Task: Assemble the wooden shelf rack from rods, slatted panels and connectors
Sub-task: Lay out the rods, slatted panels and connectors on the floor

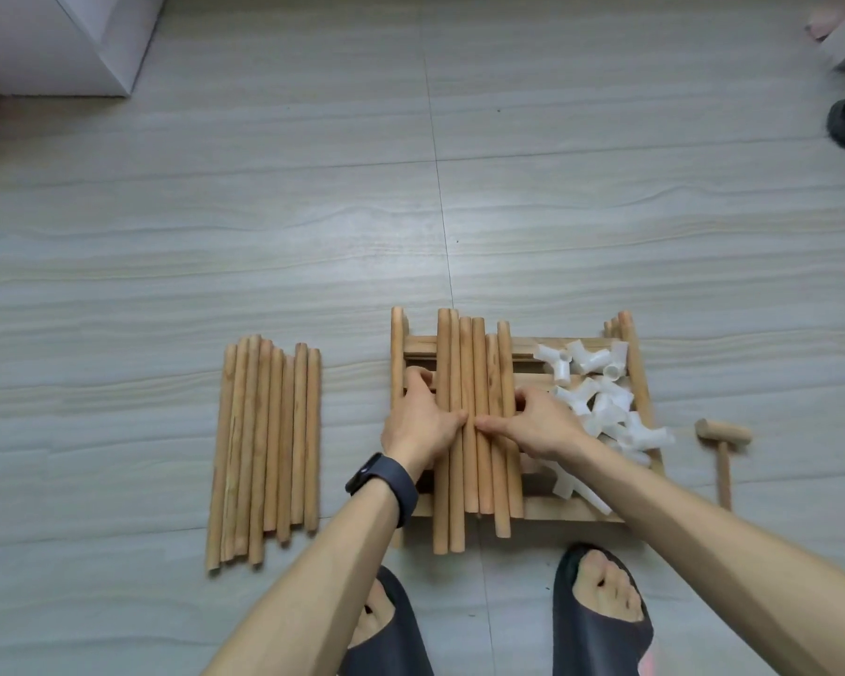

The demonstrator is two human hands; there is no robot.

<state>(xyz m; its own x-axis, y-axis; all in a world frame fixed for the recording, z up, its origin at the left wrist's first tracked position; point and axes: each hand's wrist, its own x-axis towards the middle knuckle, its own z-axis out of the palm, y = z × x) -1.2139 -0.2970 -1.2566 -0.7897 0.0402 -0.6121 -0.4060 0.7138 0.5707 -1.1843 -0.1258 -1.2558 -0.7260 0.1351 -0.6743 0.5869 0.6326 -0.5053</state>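
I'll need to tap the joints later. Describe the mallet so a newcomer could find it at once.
Start at the slatted panels before the person's feet, white connectors piled on their right half. Just past their right edge, alone on the floor, lies the wooden mallet: the only T-shaped piece, barrel head on thin handle.

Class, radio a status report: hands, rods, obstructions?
Gripping rod bundle atop slatted panels: left hand, right hand. White connectors heaped beside right hand. Nothing blocking; mallet apart, far right.
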